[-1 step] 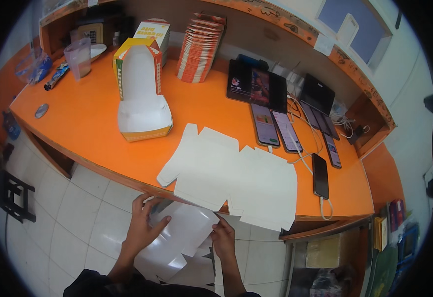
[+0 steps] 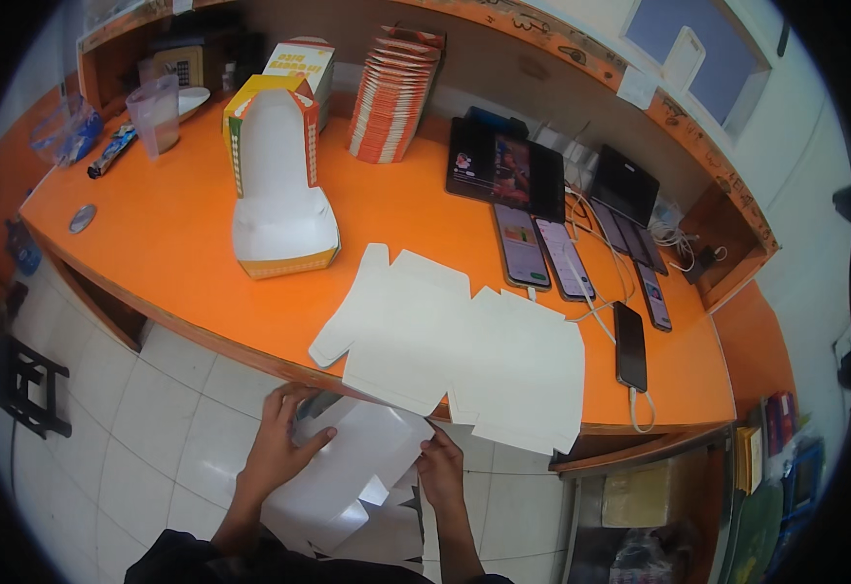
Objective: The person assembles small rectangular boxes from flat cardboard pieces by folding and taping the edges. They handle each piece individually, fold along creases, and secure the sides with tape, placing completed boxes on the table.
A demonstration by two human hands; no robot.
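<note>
L hand [image 2: 277, 446]: grips glossy carton blank [image 2: 372, 443], L side.
R hand [image 2: 441, 463]: pinches its R edge.
Matte carton blank [image 2: 464, 346]: just beyond, long axis L–R, R hand nearer.

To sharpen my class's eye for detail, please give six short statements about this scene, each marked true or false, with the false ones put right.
1. The right hand holds the glossy sheet. True.
2. The left hand holds a phone. False: the left hand has its thumb over the glossy sheet.
3. The white cutout lies wholly on the table. False: the white cutout overhangs the near edge of the table.
4. The open box stands left of the carton stack. True.
5. The cup is at the right end. False: the cup is toward the left.
6. A stool stands on the floor. True.
</note>
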